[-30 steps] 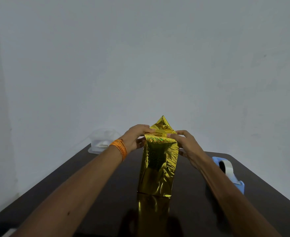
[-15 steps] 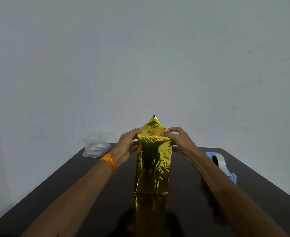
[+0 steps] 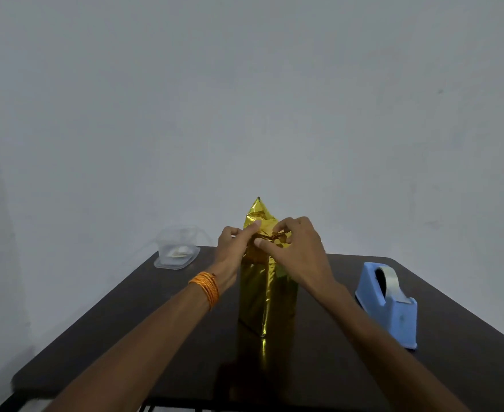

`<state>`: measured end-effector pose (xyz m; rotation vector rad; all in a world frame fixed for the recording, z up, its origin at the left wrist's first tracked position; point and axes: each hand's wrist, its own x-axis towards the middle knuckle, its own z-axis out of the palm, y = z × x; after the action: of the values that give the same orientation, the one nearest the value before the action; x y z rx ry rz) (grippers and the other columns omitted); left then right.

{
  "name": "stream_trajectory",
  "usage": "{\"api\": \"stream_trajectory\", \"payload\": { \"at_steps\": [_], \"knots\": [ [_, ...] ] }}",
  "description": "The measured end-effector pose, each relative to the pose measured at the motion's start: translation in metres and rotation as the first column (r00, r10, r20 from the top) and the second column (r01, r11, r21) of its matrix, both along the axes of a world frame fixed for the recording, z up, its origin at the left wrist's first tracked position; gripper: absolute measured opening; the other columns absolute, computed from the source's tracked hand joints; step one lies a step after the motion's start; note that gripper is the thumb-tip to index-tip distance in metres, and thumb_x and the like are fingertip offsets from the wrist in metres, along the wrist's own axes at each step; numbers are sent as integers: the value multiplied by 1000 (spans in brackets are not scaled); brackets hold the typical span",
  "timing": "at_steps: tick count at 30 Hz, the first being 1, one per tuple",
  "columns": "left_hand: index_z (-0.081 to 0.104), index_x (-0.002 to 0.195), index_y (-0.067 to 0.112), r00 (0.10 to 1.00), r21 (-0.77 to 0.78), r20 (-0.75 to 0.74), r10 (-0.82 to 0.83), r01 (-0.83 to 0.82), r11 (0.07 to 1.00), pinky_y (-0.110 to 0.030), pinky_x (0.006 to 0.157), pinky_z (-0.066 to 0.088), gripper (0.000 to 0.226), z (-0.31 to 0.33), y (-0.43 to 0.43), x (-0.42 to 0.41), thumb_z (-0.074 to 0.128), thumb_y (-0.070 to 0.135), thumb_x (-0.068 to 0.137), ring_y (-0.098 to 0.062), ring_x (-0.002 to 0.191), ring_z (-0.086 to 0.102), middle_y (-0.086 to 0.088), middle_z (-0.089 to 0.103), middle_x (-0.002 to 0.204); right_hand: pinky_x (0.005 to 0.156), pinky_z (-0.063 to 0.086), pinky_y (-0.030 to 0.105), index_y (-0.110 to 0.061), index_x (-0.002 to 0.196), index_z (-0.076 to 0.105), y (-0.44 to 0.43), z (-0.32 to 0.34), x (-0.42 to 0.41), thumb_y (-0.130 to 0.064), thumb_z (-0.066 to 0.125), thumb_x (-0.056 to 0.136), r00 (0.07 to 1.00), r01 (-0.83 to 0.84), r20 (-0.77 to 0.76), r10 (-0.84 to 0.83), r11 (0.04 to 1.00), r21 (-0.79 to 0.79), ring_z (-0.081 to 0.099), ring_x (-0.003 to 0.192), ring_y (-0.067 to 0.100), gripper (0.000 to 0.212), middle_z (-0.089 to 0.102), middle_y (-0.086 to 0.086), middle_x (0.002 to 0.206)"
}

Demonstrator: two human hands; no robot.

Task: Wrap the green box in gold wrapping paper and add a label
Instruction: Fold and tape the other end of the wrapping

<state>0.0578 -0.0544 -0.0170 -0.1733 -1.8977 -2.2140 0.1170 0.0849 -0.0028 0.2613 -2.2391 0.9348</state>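
Observation:
A tall box wrapped in gold paper (image 3: 267,295) stands upright in the middle of the dark table (image 3: 334,367); none of the green box shows. A pointed gold flap (image 3: 258,212) sticks up at its far top edge. My left hand (image 3: 233,248), with orange threads on the wrist, pinches the folded paper at the top from the left. My right hand (image 3: 297,251) lies over the top from the right, its fingers curled onto the same fold. No label is visible on the box.
A blue tape dispenser (image 3: 389,304) with a clear tape roll stands on the table to the right of the box. At the far left corner sits a clear plastic container (image 3: 178,248) with something pale inside. A grey wall rises behind the table.
Both hands have come together over the top of the box, and the box now stands turned with one corner edge facing me. The pointed flap still stands up.

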Motion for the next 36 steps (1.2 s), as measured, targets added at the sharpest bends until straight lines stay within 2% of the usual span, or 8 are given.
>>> {"api": "stream_trajectory", "payload": {
  "at_steps": [3, 7, 12, 17, 20, 24, 31, 36],
  "knots": [
    [55, 88, 13, 993, -106, -54, -108, 102, 989, -31, 75, 55, 43, -4, -7, 5, 76, 49, 81, -15, 79, 64, -3, 63, 82, 74, 51, 31, -25, 104, 56, 8, 4, -2, -60, 79, 69, 998, 41, 42, -43, 998, 47, 56, 93, 12, 55, 49, -7, 108],
    [67, 99, 9, 971, -179, -124, -205, 182, 967, -26, 76, 58, 20, -8, -13, 11, 76, 22, 86, -19, 95, 71, -8, 72, 97, 78, 50, 34, -22, 116, 51, 14, 3, -3, -63, 79, 66, 982, 168, 57, -182, 968, 186, 48, 109, 16, 71, 48, -3, 120],
    [75, 101, 6, 931, -265, -113, -348, 309, 913, -32, 86, 58, 19, -4, -15, 16, 60, 0, 92, -19, 99, 72, -8, 75, 104, 87, 49, 38, -14, 131, 53, 11, -6, 2, -78, 56, 77, 903, 427, -91, -420, 851, 307, 43, 123, 24, 84, 45, 5, 136],
    [72, 103, 12, 977, -275, -170, -129, 79, 958, -28, 78, 58, 26, -4, -19, 10, 59, -3, 87, -23, 95, 72, -7, 77, 91, 76, 42, 31, -14, 123, 59, 8, -4, 6, -64, 57, 83, 912, 410, -70, -405, 882, 234, 47, 112, 22, 63, 48, 3, 126],
    [63, 121, 21, 979, -288, -194, -59, 0, 958, -31, 84, 57, 43, -7, -20, -1, 57, -4, 86, -23, 106, 64, -8, 69, 109, 81, 47, 32, -18, 124, 59, 17, -5, 3, -53, 64, 81, 951, 308, -25, -308, 936, 169, 51, 111, 20, 56, 52, 0, 127],
    [60, 127, 33, 937, -334, -257, -238, 145, 931, -38, 97, 54, 51, 1, -18, -9, 72, 17, 80, -19, 122, 56, -2, 62, 126, 83, 50, 33, -21, 118, 53, 42, -5, -2, -25, 70, 84, 998, -43, 29, 48, 987, -153, 59, 107, 16, 38, 60, -5, 116],
    [77, 106, 12, 883, -382, -311, -351, 223, 897, -32, 85, 59, 22, 26, -2, -4, 76, 21, 86, -20, 98, 72, -6, 76, 102, 79, 49, 19, -19, 110, 57, 67, -1, -17, -8, 69, 86, 953, -268, 72, 293, 932, -243, 61, 112, 12, 30, 63, -1, 118],
    [77, 93, 5, 893, -356, -316, -322, 203, 912, -24, 73, 55, 22, 52, 8, 0, 77, 25, 85, -16, 83, 71, -10, 76, 89, 83, 53, 26, -13, 107, 58, 76, 1, -24, -6, 66, 84, 919, -336, 108, 379, 896, -291, 65, 108, 15, 25, 66, -2, 123]
  ]
}}
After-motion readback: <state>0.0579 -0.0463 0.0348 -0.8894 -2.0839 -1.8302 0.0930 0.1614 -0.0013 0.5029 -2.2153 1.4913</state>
